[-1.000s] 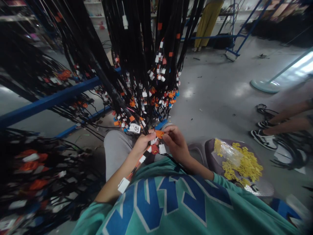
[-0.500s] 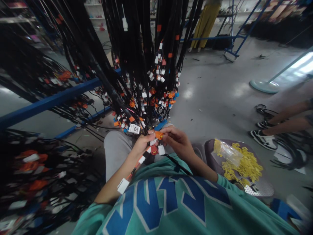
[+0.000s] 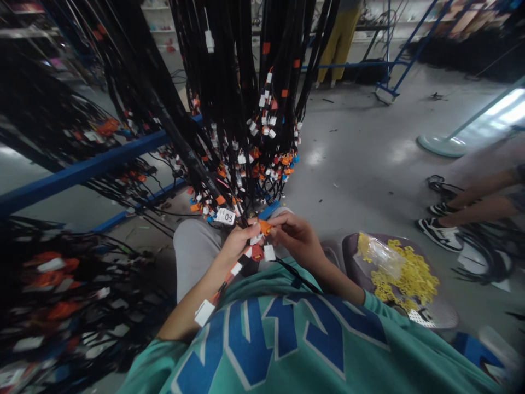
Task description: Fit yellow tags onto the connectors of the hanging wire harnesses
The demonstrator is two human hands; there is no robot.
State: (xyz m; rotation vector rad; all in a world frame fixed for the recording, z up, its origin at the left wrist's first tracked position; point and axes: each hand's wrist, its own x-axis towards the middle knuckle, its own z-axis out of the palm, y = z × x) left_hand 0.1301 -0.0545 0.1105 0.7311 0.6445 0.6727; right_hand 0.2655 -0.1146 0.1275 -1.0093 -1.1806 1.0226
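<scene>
An orange connector [image 3: 265, 226] is gripped between the thumb and fingers of my left hand [image 3: 240, 239], over my lap. My right hand [image 3: 296, 236] is closed in a pinch at the connector's right end. A small yellow plastic piece [image 3: 268, 231] shows at its fingertips, partly hidden by them. Just below hang a red connector [image 3: 257, 252] and a white connector [image 3: 269, 253]. A branch of wires with a larger white connector [image 3: 204, 312] lies across my left forearm. A white tag marked 03 [image 3: 225, 216] sits on the harness beside my left hand.
Thick black wire harnesses [image 3: 217, 65] hang in front of me, with many connectors at their ends. A blue rail [image 3: 82, 173] runs at left. On my right stands a tray [image 3: 351, 257] of yellow plastic pieces [image 3: 410, 276]. Another person's shoe [image 3: 441, 232] is beyond it.
Both hands stay together at the orange connector, which has tilted slightly. The hanging red and white connectors have shifted a little to the left.
</scene>
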